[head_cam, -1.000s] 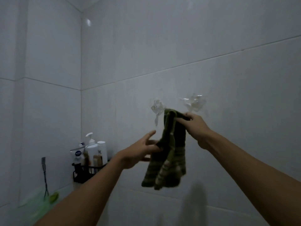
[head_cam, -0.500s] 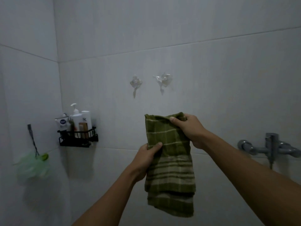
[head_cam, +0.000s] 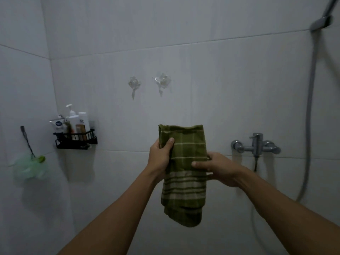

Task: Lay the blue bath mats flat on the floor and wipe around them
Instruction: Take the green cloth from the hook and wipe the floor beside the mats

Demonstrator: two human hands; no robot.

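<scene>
A green plaid cloth (head_cam: 184, 162) hangs folded in front of the tiled wall (head_cam: 211, 107), its long axis vertical and its folded edge at the top. The left hand (head_cam: 161, 157) grips its upper left edge, thumb on the front. The right hand (head_cam: 219, 167) pinches its right edge at mid-height. Two clear wall hooks (head_cam: 161, 83) sit above.

Single head-worn view, level toward the tiled shower wall (head_cam: 220, 111), close behind outstretched forearms.
</scene>
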